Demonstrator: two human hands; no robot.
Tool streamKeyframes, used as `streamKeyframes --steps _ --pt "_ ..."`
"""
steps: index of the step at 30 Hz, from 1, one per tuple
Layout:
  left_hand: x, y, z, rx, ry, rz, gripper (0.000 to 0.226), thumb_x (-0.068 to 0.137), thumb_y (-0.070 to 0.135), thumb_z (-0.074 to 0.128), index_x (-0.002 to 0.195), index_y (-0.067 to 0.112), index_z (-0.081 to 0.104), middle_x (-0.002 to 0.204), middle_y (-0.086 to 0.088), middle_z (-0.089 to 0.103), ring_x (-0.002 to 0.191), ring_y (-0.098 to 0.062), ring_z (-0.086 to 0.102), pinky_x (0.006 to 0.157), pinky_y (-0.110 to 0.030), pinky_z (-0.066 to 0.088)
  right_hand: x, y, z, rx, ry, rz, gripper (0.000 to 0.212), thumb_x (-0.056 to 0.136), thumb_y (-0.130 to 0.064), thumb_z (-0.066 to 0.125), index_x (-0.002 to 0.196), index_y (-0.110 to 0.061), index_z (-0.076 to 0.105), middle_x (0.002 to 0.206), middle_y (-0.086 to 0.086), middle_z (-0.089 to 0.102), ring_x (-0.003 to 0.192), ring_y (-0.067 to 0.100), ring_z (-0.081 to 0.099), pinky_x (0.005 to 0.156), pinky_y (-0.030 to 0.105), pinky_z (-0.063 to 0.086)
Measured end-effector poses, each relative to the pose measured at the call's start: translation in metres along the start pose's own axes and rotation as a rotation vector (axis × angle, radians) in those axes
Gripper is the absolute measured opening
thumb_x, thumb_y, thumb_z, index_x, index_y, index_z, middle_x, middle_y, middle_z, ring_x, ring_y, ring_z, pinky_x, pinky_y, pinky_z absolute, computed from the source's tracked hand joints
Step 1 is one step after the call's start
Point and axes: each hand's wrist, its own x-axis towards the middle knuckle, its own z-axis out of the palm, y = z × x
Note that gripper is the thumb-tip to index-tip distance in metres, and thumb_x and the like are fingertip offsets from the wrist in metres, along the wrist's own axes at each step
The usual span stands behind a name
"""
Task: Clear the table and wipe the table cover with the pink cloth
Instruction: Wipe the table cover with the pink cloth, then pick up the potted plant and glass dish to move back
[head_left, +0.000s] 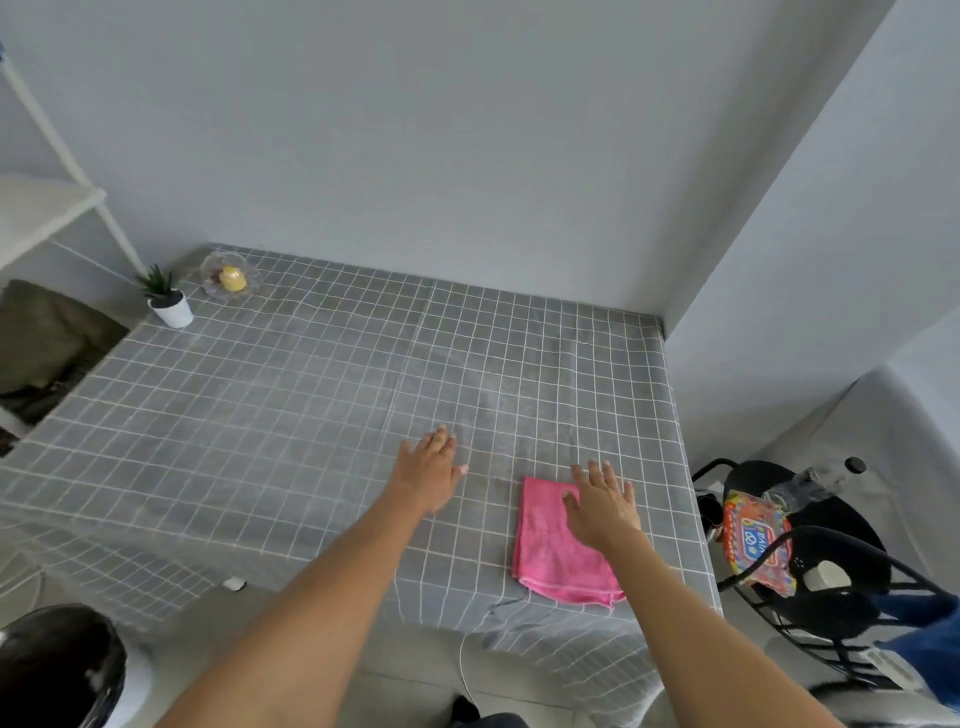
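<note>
- Near the front right corner of the table cover (291, 395), the pink cloth (558, 551) lies folded into a rough rectangle, flat on the grey checked fabric.
- Its long axis runs from the near table edge toward the far wall, leaning slightly left at the far end; the near short edge is uneven, with one corner poking out to the right.
- Above the cloth's far right part, the right hand (602, 506) is spread flat, palm down, fingers straight and a little apart, gripping nothing.
- Its thumb and palm overlap the cloth, while the fingertips reach past the cloth's far edge over bare cover; whether the palm presses on the cloth or floats just over it, I cannot tell.
- Left of the cloth and apart from it, the left hand (428, 473) lies open on the cover, fingers straight and together, thumb pointing toward the cloth, holding nothing.
- At the far left corner stand a small potted plant (167, 299) in a white pot and, just beside it, a glass dish (228, 275) holding something yellow.
- Beside the table on the right, a black wire chair (810, 566) carries a colourful packet (756, 540).
</note>
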Motion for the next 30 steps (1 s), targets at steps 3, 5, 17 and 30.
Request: streamKeyframes --steps 3,5,17,30 --pt "-0.015 -0.038 -0.016 -0.037 0.023 -0.028 0.060 0.104 0.041 0.018 0.153 0.010 0.002 0.161 -0.007 -0.006 0.149 -0.023 -0.001 0.119 -0.049 0.005 -0.002 -0.045 -0.005 -0.003 0.011 -0.040 0.057 0.104 -0.037 0.024 0.154 -0.019 0.002 0.161 0.007 -0.005 0.148 0.025 -0.008 0.118 0.048 -0.001" --pt "-0.029 -0.067 -0.022 -0.041 0.023 -0.045 0.060 0.104 0.040 0.018 0.153 0.009 0.003 0.162 -0.007 -0.006 0.149 -0.023 -0.001 0.119 -0.050 0.005 -0.005 -0.081 -0.005 0.004 0.014 -0.070 0.057 0.104 -0.037 0.023 0.154 -0.019 0.003 0.161 0.007 -0.004 0.148 0.025 -0.008 0.118 0.049 0.000" --pt "-0.116 -0.288 -0.031 -0.013 0.009 -0.286 0.060 0.104 0.038 0.021 0.153 0.007 0.006 0.161 -0.010 -0.002 0.149 -0.026 0.005 0.119 -0.048 0.013 -0.013 -0.304 0.009 -0.003 -0.029 -0.235 0.057 0.104 -0.040 0.022 0.154 -0.018 0.006 0.162 0.008 -0.002 0.148 0.026 -0.005 0.119 0.047 0.002" --pt "-0.121 -0.403 -0.037 -0.080 0.006 -0.437 0.060 0.104 0.039 0.021 0.153 0.008 0.007 0.161 -0.010 0.001 0.149 -0.025 0.006 0.118 -0.046 0.018 0.055 -0.433 -0.008 -0.107 -0.060 -0.374 0.057 0.104 -0.040 0.023 0.154 -0.019 0.005 0.161 0.009 -0.005 0.148 0.027 -0.005 0.119 0.048 0.001"
